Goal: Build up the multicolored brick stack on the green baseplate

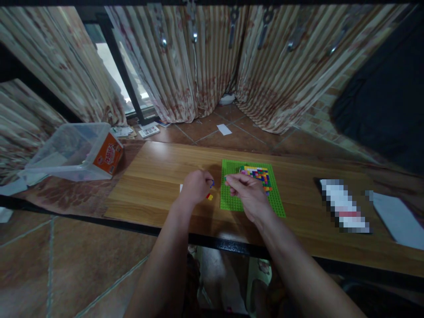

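Observation:
A green studded baseplate (231, 204) lies on the wooden table, and a patch of many-coloured toy bricks (261, 173) is fixed to its upper part. Over the plate's left half hovers my right hand (248, 192), thumb and fingers pinched together; whatever sits at the fingertips is too small to name. To the left of the plate, my left hand (196, 186) is closed, with a small blue toy brick (212, 183) showing at its fingertips. Just below that hand, loose yellow and red bricks (210, 197) lie on the table. My right hand hides part of the brick patch.
A clear plastic bin (71, 172) with an orange label stands at the left end. On the right lie a blurred-out phone-shaped object (344, 205) and a white sheet (399, 216). The table's dark front edge (228, 245) runs below my forearms. Striped curtains (212, 66) hang behind.

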A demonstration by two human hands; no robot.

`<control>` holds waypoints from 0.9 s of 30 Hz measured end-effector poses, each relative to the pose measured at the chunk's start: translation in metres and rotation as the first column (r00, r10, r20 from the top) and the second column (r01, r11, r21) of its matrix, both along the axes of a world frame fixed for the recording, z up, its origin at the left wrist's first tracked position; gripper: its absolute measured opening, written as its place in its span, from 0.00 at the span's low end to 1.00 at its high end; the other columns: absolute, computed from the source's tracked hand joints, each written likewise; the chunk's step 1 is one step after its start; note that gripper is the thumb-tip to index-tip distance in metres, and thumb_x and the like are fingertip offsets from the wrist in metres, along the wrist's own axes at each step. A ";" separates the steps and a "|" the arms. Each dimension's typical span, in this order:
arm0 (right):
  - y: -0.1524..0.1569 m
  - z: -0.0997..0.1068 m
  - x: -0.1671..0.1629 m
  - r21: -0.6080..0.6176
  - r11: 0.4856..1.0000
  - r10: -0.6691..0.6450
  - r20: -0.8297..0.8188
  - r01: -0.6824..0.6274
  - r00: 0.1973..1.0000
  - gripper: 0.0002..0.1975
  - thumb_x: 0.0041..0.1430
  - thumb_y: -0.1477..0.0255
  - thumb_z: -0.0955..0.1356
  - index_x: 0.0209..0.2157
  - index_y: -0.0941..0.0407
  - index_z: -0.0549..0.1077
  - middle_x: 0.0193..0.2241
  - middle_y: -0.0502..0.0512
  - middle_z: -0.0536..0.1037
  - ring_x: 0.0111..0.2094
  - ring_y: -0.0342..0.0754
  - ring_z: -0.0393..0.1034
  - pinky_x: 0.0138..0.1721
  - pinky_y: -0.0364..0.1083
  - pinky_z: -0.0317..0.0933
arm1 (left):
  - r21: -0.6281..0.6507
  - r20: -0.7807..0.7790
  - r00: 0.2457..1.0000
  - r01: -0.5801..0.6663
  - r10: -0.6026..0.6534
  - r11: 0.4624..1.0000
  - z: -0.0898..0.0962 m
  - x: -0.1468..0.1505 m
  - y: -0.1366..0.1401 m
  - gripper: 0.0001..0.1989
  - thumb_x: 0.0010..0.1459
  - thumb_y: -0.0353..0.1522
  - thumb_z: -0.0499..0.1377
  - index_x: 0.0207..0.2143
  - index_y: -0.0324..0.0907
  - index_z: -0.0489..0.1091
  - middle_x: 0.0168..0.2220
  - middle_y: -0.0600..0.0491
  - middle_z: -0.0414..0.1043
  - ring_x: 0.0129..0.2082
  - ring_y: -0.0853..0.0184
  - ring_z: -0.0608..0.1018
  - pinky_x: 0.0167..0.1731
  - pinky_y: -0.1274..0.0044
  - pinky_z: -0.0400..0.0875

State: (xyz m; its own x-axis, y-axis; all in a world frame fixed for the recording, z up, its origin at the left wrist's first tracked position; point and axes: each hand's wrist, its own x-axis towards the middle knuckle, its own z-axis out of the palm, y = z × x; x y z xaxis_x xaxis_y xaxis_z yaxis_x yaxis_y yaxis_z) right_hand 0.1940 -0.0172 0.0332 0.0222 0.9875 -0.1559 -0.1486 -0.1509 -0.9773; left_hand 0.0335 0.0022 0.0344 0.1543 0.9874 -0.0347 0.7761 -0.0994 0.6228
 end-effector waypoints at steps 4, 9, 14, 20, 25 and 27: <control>-0.001 0.002 0.002 0.021 1.000 0.007 0.017 -0.007 1.000 0.16 0.42 0.57 0.76 0.26 0.55 0.78 0.22 0.50 0.77 0.21 0.40 0.62 0.24 0.43 0.57 | -0.028 -0.087 0.996 -0.001 -0.002 1.000 -0.002 0.002 0.004 0.15 0.51 0.21 0.53 0.27 0.41 0.79 0.28 0.49 0.78 0.29 0.65 0.76 0.35 0.75 0.68; -0.001 0.001 0.005 0.051 0.999 0.017 0.041 -0.019 0.999 0.16 0.43 0.57 0.75 0.26 0.55 0.78 0.22 0.50 0.77 0.21 0.40 0.62 0.23 0.43 0.57 | -0.014 -0.087 0.994 -0.065 0.063 0.998 0.004 -0.017 0.000 0.15 0.50 0.22 0.53 0.31 0.41 0.79 0.28 0.49 0.78 0.30 0.65 0.77 0.33 0.76 0.67; -0.002 -0.003 0.011 0.037 0.999 0.014 0.034 -0.015 0.999 0.15 0.43 0.57 0.76 0.26 0.55 0.79 0.23 0.51 0.78 0.21 0.40 0.63 0.23 0.43 0.58 | -0.078 -0.131 0.990 -0.064 0.053 0.995 0.008 -0.039 -0.027 0.08 0.52 0.29 0.59 0.30 0.42 0.79 0.29 0.50 0.79 0.31 0.63 0.78 0.32 0.76 0.66; -0.004 -0.002 0.013 0.041 0.999 0.027 0.051 -0.029 0.998 0.16 0.42 0.57 0.75 0.26 0.55 0.79 0.23 0.51 0.79 0.21 0.40 0.63 0.23 0.42 0.58 | -0.112 -0.302 0.953 -0.071 0.034 0.991 0.009 -0.026 -0.052 0.08 0.54 0.30 0.59 0.34 0.46 0.79 0.34 0.47 0.80 0.35 0.58 0.79 0.34 0.73 0.66; -0.005 0.000 0.014 0.038 0.999 0.032 0.047 -0.034 0.998 0.16 0.42 0.57 0.75 0.26 0.55 0.79 0.23 0.51 0.78 0.21 0.41 0.63 0.23 0.43 0.58 | -0.099 -0.403 0.915 -0.064 0.019 0.993 0.008 -0.015 -0.052 0.08 0.55 0.29 0.57 0.31 0.45 0.76 0.34 0.47 0.79 0.36 0.57 0.79 0.34 0.72 0.66; -0.005 0.000 0.016 0.038 0.999 0.031 0.046 -0.033 0.998 0.15 0.43 0.57 0.75 0.26 0.55 0.79 0.23 0.51 0.78 0.21 0.41 0.63 0.23 0.43 0.57 | -0.089 -0.413 0.911 -0.054 0.013 0.995 0.008 -0.015 -0.051 0.08 0.55 0.28 0.56 0.30 0.44 0.76 0.34 0.47 0.79 0.37 0.58 0.78 0.35 0.73 0.66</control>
State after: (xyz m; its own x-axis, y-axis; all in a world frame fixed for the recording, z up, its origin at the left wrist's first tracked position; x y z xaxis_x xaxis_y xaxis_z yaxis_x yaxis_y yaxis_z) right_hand 0.2100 -0.0219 0.0331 -0.0033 0.9931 -0.1175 -0.1000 -0.1172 -0.9881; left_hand 0.0189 -0.0491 0.0420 0.0728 0.9804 -0.1828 0.9671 -0.0246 0.2532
